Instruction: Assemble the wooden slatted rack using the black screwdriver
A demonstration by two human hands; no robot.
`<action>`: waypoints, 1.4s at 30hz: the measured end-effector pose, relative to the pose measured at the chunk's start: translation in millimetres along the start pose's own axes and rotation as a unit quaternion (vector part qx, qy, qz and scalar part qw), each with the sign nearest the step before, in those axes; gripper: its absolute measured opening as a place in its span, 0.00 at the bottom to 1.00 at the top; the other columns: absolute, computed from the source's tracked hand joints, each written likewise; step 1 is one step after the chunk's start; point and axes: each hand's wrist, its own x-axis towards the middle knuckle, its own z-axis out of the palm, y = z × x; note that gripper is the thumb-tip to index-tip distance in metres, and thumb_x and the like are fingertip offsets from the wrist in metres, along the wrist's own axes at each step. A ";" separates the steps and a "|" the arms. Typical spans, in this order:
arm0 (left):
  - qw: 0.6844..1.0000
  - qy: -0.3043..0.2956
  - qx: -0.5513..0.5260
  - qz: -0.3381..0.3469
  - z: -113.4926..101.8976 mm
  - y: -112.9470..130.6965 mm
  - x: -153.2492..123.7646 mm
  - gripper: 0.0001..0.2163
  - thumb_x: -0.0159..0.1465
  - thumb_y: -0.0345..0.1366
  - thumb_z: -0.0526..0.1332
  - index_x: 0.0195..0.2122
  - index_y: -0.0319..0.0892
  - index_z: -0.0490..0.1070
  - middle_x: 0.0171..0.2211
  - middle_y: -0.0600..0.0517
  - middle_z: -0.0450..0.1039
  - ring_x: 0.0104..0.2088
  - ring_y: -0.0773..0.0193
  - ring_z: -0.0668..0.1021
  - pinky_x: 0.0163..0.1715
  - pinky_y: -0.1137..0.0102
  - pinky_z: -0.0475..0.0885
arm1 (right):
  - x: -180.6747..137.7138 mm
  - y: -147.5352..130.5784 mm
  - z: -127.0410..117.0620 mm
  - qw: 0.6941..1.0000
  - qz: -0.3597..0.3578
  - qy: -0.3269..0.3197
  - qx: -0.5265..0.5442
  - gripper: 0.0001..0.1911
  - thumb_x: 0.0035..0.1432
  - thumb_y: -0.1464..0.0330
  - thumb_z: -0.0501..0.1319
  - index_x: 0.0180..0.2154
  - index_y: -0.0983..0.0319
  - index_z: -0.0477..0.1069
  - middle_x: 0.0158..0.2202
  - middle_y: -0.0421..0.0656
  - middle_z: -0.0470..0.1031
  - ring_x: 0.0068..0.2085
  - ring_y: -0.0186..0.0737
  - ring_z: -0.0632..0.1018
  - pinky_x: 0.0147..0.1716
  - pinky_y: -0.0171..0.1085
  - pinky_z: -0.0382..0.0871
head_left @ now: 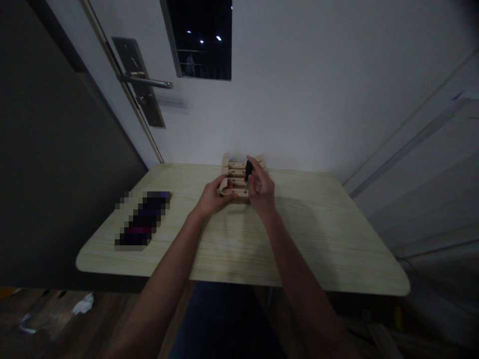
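Observation:
A small slatted wooden piece (237,181) with curved side parts and dark screw holes lies at the far middle of the table. My left hand (214,197) grips its near left corner, thumb along the front edge. In my right hand (263,189) is a screwdriver (249,171) with a short black handle, held upright. Its metal shaft points down at the front slat, near a hole at the right. Whether the tip sits in a screw is too small to tell. Part of the wooden piece's right side is hidden behind my right hand.
The pale wood-grain table (232,244) stands against a white door (292,89) with a metal handle (145,81). A blurred-out dark flat object (144,219) lies at the table's left. Crumpled white paper (83,304) is on the floor at lower left.

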 end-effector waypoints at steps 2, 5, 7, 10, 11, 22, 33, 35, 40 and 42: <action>1.000 0.003 -0.002 0.001 0.5 -1.8 -0.1 0.13 0.51 0.38 0.67 0.35 0.39 0.68 0.33 0.51 0.73 0.35 0.63 0.74 0.38 0.69 0.69 | -0.4 0.1 -0.4 1.000 0.005 -0.003 -0.007 0.20 0.65 0.61 0.48 0.57 0.54 0.63 0.52 0.44 0.73 0.48 0.40 0.76 0.47 0.43 0.73; 1.000 0.001 -0.004 0.000 1.1 -5.3 -0.2 0.14 0.51 0.39 0.67 0.36 0.39 0.69 0.33 0.52 0.72 0.35 0.64 0.74 0.38 0.69 0.70 | -1.0 2.3 0.9 1.000 0.005 0.003 -0.017 0.20 0.65 0.61 0.48 0.56 0.55 0.63 0.51 0.44 0.73 0.47 0.40 0.76 0.47 0.43 0.73; 1.000 0.000 -0.006 -0.002 1.1 -6.7 -0.2 0.14 0.51 0.39 0.67 0.37 0.39 0.69 0.33 0.52 0.72 0.34 0.64 0.73 0.38 0.68 0.70 | -1.4 4.6 2.8 1.000 0.005 0.013 -0.020 0.20 0.65 0.62 0.49 0.56 0.55 0.64 0.51 0.44 0.73 0.48 0.40 0.75 0.47 0.44 0.73; 1.000 -0.001 -0.008 0.000 1.0 -6.7 -0.2 0.15 0.51 0.39 0.67 0.37 0.39 0.69 0.33 0.51 0.73 0.35 0.63 0.74 0.39 0.68 0.70 | -2.0 7.8 6.2 1.000 0.010 0.020 -0.004 0.20 0.64 0.63 0.51 0.57 0.54 0.63 0.51 0.44 0.72 0.46 0.40 0.75 0.44 0.42 0.75; 1.000 -0.002 -0.008 -0.001 1.0 -6.3 -0.3 0.14 0.51 0.39 0.67 0.37 0.39 0.69 0.33 0.51 0.73 0.35 0.63 0.74 0.39 0.68 0.70 | -2.1 8.6 7.3 1.000 0.015 0.021 0.005 0.21 0.63 0.63 0.53 0.58 0.53 0.62 0.50 0.44 0.72 0.44 0.39 0.76 0.41 0.41 0.76; 1.000 0.005 -0.006 -0.007 1.7 -3.8 -0.7 0.14 0.50 0.37 0.67 0.37 0.39 0.69 0.35 0.51 0.74 0.36 0.62 0.75 0.38 0.68 0.71 | -2.0 5.2 6.6 0.997 0.072 0.028 0.012 0.21 0.59 0.61 0.57 0.54 0.53 0.63 0.46 0.44 0.72 0.36 0.36 0.75 0.28 0.34 0.76; 1.000 -0.002 -0.007 -0.004 -0.1 -2.6 -0.2 0.14 0.51 0.37 0.67 0.36 0.38 0.69 0.34 0.51 0.73 0.35 0.63 0.74 0.38 0.69 0.70 | -3.0 12.9 3.0 0.996 0.051 -0.052 0.059 0.24 0.63 0.61 0.52 0.60 0.54 0.54 0.50 0.45 0.72 0.44 0.40 0.78 0.42 0.43 0.77; 1.000 -0.003 -0.015 -0.006 -0.1 -1.8 -0.5 0.14 0.51 0.37 0.67 0.38 0.38 0.69 0.35 0.50 0.74 0.37 0.63 0.75 0.40 0.68 0.70 | -2.0 12.4 2.9 0.996 0.042 -0.053 0.057 0.25 0.63 0.62 0.52 0.61 0.52 0.53 0.51 0.44 0.72 0.44 0.40 0.77 0.42 0.43 0.76; 1.000 -0.001 -0.010 -0.005 0.6 -3.6 -0.6 0.17 0.51 0.38 0.68 0.40 0.38 0.70 0.36 0.50 0.74 0.37 0.62 0.75 0.40 0.68 0.70 | -0.1 11.5 2.9 0.999 0.011 -0.032 -0.002 0.25 0.61 0.62 0.54 0.60 0.53 0.58 0.45 0.44 0.73 0.41 0.40 0.76 0.42 0.44 0.75; 1.000 0.005 -0.004 -0.008 1.0 -4.6 -0.5 0.17 0.51 0.38 0.68 0.41 0.38 0.69 0.37 0.50 0.74 0.37 0.62 0.75 0.40 0.68 0.70 | 0.7 12.5 3.6 0.999 0.006 -0.022 -0.037 0.22 0.61 0.62 0.55 0.57 0.54 0.63 0.42 0.43 0.73 0.39 0.41 0.75 0.41 0.45 0.75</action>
